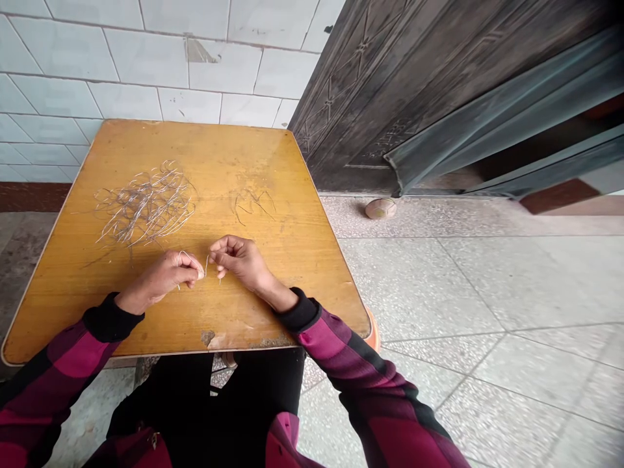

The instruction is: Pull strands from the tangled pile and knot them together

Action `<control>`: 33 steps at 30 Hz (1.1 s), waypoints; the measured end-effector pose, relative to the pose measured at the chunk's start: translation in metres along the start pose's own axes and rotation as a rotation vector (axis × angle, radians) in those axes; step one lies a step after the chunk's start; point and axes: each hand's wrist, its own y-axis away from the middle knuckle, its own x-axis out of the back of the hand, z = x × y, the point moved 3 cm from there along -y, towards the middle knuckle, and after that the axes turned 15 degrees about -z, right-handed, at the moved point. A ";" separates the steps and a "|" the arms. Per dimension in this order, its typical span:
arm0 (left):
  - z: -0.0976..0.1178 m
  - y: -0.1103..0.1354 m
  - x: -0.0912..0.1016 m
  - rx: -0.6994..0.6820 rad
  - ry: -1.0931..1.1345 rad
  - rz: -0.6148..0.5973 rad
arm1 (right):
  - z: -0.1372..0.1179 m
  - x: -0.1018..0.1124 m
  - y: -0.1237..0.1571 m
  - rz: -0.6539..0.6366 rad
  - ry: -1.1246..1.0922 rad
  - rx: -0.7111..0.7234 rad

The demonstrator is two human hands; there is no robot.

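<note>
My left hand (166,278) and my right hand (241,260) sit close together above the middle of a yellow-brown wooden tabletop (287,260). A looped thin silver wire (184,260) runs through the closed fingers of my left hand. The pinched fingers of my right hand hold a short thin wire (220,275), whose tip points down. A tangled heap of thin silver wires (146,205) lies just beyond my left hand. A smaller, darker wire bunch (252,203) lies beyond my right hand.
The tabletop has a chipped, worn near edge. A white tiled wall (146,65) stands behind the table, and a dark embossed metal door (414,97) stands to the right. A small round ball (380,208) lies on the speckled stone floor (429,286).
</note>
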 end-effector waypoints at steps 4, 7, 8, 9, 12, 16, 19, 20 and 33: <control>0.000 -0.001 -0.001 -0.008 0.001 -0.025 | 0.002 -0.004 0.000 0.015 -0.044 0.040; -0.001 -0.001 -0.002 -0.012 0.008 -0.034 | 0.003 -0.005 0.000 0.019 -0.056 0.054; -0.001 0.000 -0.001 -0.008 0.011 -0.038 | 0.003 -0.004 0.001 0.014 -0.052 0.050; -0.002 0.000 -0.001 -0.001 0.019 -0.043 | 0.002 -0.003 0.001 0.008 -0.044 0.042; -0.002 0.003 0.003 0.011 0.079 -0.017 | -0.002 0.003 0.004 -0.012 0.007 0.007; 0.001 0.006 0.014 -0.073 0.173 0.166 | -0.006 0.010 0.007 -0.022 0.119 -0.002; 0.001 0.006 0.019 -0.133 0.157 0.281 | -0.007 0.013 0.009 -0.029 0.219 -0.014; 0.001 0.005 0.019 -0.135 0.147 0.293 | -0.009 0.013 0.009 -0.024 0.279 -0.007; 0.004 0.002 -0.003 -0.102 0.080 0.232 | -0.003 0.007 -0.002 -0.262 0.413 -0.036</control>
